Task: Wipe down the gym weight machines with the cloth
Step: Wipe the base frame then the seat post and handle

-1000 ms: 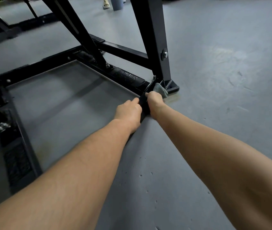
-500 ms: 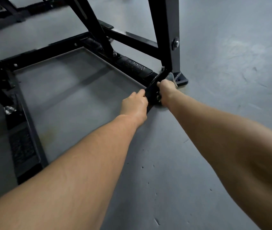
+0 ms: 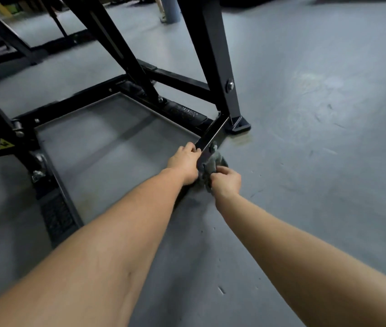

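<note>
left hand (image 3: 183,161) grips bar (image 3: 213,134) | right hand (image 3: 226,181) clutches cloth (image 3: 213,162) against bar's near end | tip: spread cloth flat, press firmly, stroke bar's full length to far foot (image 3: 239,125), left hand bracing

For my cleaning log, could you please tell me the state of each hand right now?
Left hand: closed, holding the black frame bar.
Right hand: closed, gripping the grey cloth beside that bar.

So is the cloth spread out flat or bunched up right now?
Bunched up: the cloth is a crumpled grey wad gripped by the right hand against the machine's base bar.
</note>
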A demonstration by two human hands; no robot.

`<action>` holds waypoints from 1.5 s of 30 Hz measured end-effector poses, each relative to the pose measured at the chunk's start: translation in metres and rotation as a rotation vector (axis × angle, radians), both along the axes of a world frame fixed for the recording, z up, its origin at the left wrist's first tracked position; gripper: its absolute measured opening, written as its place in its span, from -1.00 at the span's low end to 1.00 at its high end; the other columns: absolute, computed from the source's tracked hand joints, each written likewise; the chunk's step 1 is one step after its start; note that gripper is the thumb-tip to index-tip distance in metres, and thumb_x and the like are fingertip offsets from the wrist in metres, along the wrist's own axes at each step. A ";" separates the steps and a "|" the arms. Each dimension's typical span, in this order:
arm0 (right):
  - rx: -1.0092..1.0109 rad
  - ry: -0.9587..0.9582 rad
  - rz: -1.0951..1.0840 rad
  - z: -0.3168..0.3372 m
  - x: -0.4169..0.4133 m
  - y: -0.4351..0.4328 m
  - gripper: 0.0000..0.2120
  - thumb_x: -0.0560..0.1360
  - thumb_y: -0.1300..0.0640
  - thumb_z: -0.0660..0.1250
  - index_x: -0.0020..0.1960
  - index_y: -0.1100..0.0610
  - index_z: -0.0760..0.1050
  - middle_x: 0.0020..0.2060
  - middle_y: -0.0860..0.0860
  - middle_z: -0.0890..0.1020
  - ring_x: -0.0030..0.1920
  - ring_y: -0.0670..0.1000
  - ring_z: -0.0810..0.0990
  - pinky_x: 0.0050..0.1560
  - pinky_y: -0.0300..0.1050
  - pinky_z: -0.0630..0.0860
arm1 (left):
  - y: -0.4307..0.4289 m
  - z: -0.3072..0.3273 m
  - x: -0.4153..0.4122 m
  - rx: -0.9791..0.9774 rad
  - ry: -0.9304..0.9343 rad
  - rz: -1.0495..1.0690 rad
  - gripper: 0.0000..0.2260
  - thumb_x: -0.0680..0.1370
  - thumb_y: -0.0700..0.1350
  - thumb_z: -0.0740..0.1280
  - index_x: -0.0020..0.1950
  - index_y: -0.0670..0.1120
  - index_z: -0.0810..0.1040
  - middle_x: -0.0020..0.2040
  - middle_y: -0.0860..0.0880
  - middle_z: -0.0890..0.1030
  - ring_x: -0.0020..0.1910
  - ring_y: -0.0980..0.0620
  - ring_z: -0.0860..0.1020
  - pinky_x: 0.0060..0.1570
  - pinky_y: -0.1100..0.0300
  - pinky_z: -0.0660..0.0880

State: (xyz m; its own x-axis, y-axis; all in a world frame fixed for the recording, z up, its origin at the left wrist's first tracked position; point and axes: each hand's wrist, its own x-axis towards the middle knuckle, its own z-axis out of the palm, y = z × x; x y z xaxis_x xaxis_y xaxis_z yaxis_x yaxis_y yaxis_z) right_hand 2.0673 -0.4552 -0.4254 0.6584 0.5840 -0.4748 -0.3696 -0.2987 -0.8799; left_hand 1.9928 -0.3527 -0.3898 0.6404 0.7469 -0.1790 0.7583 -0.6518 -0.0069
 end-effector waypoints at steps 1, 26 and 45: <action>0.014 0.052 -0.019 0.003 -0.010 -0.016 -0.76 0.46 0.39 0.28 -0.14 0.10 0.64 -0.17 0.09 0.70 -0.15 0.10 0.64 -0.12 -0.04 0.62 | 0.001 -0.003 -0.005 -0.004 0.013 -0.006 -0.36 0.57 -0.20 0.37 0.62 -0.07 0.24 0.48 -0.05 0.23 0.41 -0.11 0.28 0.24 0.00 0.50; 0.228 0.052 0.439 0.176 -0.115 -0.212 -0.88 0.57 0.21 0.35 0.08 0.17 0.62 -0.06 0.19 0.70 -0.10 0.15 0.67 -0.11 -0.01 0.60 | -0.232 0.155 -0.190 -1.366 -1.250 0.545 -0.44 0.68 0.16 0.03 0.39 -0.17 0.58 0.32 -0.28 0.61 0.32 -0.30 0.57 0.34 -0.21 0.48; -0.154 -0.937 0.758 0.349 -0.326 -0.255 -0.84 0.51 0.23 0.21 0.04 0.07 0.50 -0.08 0.02 0.58 -0.07 0.08 0.58 -0.12 -0.04 0.56 | -0.295 0.289 -0.409 -0.744 -1.178 0.367 -0.77 0.63 -0.04 0.43 0.15 -0.17 0.68 0.02 -0.15 0.75 0.05 -0.15 0.72 0.15 -0.10 0.64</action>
State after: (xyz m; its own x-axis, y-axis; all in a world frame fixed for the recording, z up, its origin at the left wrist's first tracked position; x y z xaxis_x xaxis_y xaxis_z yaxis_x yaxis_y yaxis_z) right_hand 1.7410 -0.7106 -0.0764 0.2997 0.9492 -0.0960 0.7043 -0.2880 -0.6489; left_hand 1.5833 -0.6475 -0.1004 0.4830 0.8693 -0.1049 0.2056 0.0039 0.9786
